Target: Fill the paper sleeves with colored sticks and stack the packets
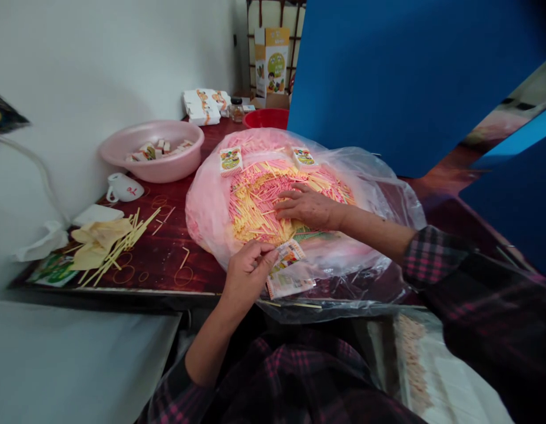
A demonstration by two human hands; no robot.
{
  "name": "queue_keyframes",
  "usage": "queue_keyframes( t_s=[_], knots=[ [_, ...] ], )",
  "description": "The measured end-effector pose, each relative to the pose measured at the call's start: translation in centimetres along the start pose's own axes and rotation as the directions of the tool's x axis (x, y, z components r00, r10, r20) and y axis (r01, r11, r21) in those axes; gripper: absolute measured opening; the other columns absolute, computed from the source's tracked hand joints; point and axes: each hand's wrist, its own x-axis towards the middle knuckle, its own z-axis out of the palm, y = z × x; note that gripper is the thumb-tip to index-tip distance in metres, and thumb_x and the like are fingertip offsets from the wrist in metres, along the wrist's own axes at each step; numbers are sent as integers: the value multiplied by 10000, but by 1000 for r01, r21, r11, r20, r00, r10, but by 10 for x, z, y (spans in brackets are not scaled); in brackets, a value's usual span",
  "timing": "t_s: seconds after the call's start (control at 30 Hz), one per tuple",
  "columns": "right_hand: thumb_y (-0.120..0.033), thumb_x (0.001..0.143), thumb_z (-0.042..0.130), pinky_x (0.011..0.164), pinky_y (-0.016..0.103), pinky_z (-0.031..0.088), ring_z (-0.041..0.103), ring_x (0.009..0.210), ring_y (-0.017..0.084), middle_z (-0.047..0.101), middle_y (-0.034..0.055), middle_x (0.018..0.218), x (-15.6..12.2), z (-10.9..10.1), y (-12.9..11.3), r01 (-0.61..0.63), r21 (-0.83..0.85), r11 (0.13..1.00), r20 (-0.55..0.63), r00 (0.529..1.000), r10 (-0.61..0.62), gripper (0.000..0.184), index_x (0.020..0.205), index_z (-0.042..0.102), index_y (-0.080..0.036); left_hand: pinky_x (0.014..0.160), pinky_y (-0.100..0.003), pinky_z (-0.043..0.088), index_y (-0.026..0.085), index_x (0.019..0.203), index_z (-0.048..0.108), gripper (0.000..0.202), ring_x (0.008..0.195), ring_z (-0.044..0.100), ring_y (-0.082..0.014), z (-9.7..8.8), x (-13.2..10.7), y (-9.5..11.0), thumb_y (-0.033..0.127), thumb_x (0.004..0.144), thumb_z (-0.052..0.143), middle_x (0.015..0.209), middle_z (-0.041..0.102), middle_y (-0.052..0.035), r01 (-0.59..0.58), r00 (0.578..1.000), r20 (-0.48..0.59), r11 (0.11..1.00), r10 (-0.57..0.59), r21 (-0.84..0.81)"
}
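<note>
A big clear plastic bag [206, 206] lies opened out on the table, full of thin pink, yellow and some green sticks [255, 206]. My right hand [310, 206] rests on the sticks with its fingers apart. At the bag's near edge, the thumb and fingers of my left hand [250, 271] are pinched at the left side of a small printed packet [291, 253]. A second printed packet [290, 287] lies just below it. Two small printed boxes, one on the left [231, 161] and one on the right [304, 158], sit on top of the heap.
A pink basin [153, 171] at the left holds several small boxes. Near it are a white mug [125, 187], loose yellow sticks [126, 244] and rubber bands. Behind stand a red basin [267, 118], a glass jar [236, 111] and white printed packs [204, 106]. A blue panel [387, 82] rises behind the bag.
</note>
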Motion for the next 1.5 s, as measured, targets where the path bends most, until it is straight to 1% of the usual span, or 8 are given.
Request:
queue_keyframes(
  t_s=[0.4,0.53,0.73,0.93,1.0,1.1,1.27,1.5],
  knots=[
    [-158,960,578,1201,617,225,497,1422,271,706,44,1342,-2,21,8,-181,324,929,-108,968,227,271,1143,741,-272,701,-277,489,193,882,736,186,782,633,-171,5,3,-7,328,915,612,788,695,-24,28,999,-24,999,-27,19],
    [-233,988,548,1181,542,330,625,1255,249,769,46,1169,2,13,1,-266,496,827,-214,885,413,215,1061,750,-248,713,-274,492,192,804,727,177,768,610,-156,7,3,-6,324,888,646,790,664,-18,14,999,-44,996,-18,-86],
    [-370,998,488,859,343,520,675,885,199,761,54,950,7,5,-22,-319,700,639,-267,713,648,308,926,722,-184,684,-256,499,183,843,729,233,717,606,-127,14,5,-8,405,786,768,802,688,-5,182,970,-74,892,-232,-414],
    [-272,940,554,992,423,456,594,761,193,672,48,737,16,17,-30,-436,556,707,-197,758,622,250,709,606,-193,690,-252,499,179,880,740,269,745,628,-131,15,10,-12,436,800,749,848,720,-12,210,957,-72,844,-281,-494],
    [-342,953,556,956,412,485,626,813,200,703,50,801,14,10,-33,-381,697,607,-249,666,703,249,767,630,-195,699,-245,492,182,859,746,236,747,618,-124,14,9,-11,407,793,764,845,714,-7,190,961,-81,841,-266,-507],
    [-496,948,583,926,387,526,689,918,199,755,42,923,8,-14,-50,-53,947,318,-248,511,823,295,894,653,-214,707,-244,484,186,823,756,210,727,600,-117,16,6,-11,372,747,815,811,696,6,174,957,-103,822,-271,-542],
    [-519,872,715,936,407,571,747,961,211,788,13,936,-4,-47,-108,390,913,-123,-97,499,861,285,949,620,-262,813,-270,495,211,812,785,132,821,628,-141,25,3,-15,314,741,828,847,704,5,77,963,-182,845,-201,-529],
    [-487,925,661,922,400,581,755,1006,209,794,8,916,-2,-39,-152,518,855,-24,-144,281,949,232,966,604,-266,876,-319,506,234,838,800,88,891,645,-175,41,-2,-14,306,835,749,896,710,-18,-25,969,-235,918,-75,-395]
  ],
)
